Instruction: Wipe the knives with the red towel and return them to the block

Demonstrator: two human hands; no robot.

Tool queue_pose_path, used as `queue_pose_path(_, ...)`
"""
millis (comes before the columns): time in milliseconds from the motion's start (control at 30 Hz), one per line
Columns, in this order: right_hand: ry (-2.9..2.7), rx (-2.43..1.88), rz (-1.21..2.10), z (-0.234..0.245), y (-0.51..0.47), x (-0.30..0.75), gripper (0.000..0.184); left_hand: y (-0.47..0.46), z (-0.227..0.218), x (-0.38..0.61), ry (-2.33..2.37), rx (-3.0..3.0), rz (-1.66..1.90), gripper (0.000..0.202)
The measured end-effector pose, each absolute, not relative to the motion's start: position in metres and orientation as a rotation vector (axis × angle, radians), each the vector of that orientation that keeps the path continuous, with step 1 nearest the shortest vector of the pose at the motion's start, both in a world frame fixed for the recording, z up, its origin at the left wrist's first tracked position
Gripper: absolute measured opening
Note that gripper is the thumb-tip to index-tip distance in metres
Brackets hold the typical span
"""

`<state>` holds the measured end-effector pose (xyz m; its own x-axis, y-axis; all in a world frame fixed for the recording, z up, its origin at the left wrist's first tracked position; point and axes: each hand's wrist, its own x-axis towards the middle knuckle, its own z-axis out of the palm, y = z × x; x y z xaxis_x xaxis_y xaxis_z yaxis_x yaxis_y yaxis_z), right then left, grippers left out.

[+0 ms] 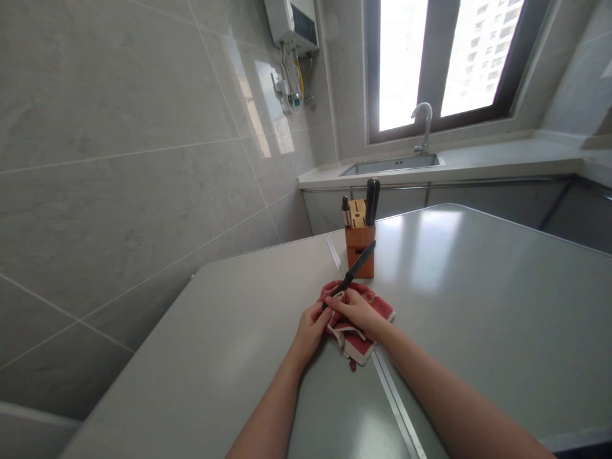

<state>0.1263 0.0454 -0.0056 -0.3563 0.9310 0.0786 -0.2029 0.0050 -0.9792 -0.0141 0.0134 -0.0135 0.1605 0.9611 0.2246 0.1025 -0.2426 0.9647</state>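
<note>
A knife (pixel 362 260) with a dark blade and black handle slants up and to the right, its tip in front of the knife block. My left hand (pixel 310 330) pinches the end of its handle. Bunched around the handle is a red cloth (pixel 382 307) with pale edges, part of it hanging down to the table. My right hand (pixel 357 312) is closed on this cloth against the handle, thumb on top. Just beyond stands a wooden knife block (pixel 359 245), with black-handled knives (pixel 373 201) and a thinner black-and-silver handle (pixel 346 211) upright in its slots.
The pale table (pixel 239 331) has a metal seam strip (pixel 399 408) running under the cloth. Behind it are a counter (pixel 502 156) with a sink (pixel 392 164) and faucet (pixel 425 121), below a window. A tiled wall (pixel 143 159) borders the left, with a water heater (pixel 291 25) above.
</note>
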Motion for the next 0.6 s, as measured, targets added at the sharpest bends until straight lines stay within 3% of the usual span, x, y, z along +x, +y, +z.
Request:
queue_pose_path(367, -1.375, -0.814, 1.492, -0.0089, 0.0479, 0.1266, 0.040, 0.0135, -0.0134, -0.0128, 1.157, 1.542, 1.206, 0.052)
queue_pose_path(600, -1.366, -0.821, 1.482, -0.0048, 0.0458, 0.1265, 0.039, 0.0126, -0.0109, -0.0116, 1.192, 1.541, 1.193, 0.053)
